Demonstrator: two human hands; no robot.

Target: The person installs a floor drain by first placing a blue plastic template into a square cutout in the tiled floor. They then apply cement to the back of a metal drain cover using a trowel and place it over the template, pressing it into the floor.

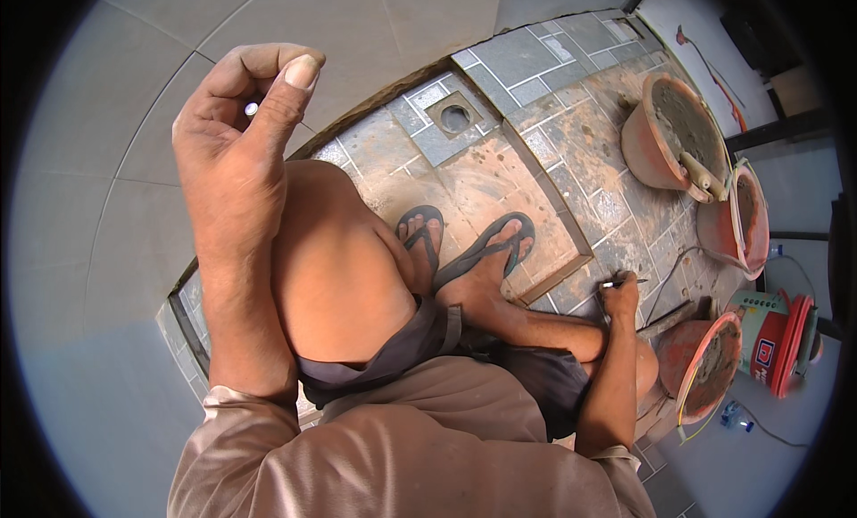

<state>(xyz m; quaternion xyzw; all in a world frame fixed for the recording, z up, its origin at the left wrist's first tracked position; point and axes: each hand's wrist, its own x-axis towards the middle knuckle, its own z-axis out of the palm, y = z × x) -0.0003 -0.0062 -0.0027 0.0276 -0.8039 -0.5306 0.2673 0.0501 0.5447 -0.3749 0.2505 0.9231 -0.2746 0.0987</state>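
My left hand [237, 130] is raised at the upper left in front of the grey wall tiles, its fingers curled and its thumb pressed in. From the curl shows the round white end of a small cylinder [251, 109]; the rest of it is hidden by the fingers, so I cannot tell its kind. Lower right, beside my bent knee, my right hand [622, 297] grips a marker pen [614, 284] with a white barrel and a dark tip pointing to the right. Below that hand lies the stained, patterned floor tiling [616, 241].
A sunken floor section with a square drain [455, 116] lies ahead of my sandalled feet. To the right stand a tub of grey mortar [652, 148], a reddish bucket [723, 228], another bucket [683, 357] and a red-and-green paint pail [759, 339]. A plastic bottle [736, 417] lies near them.
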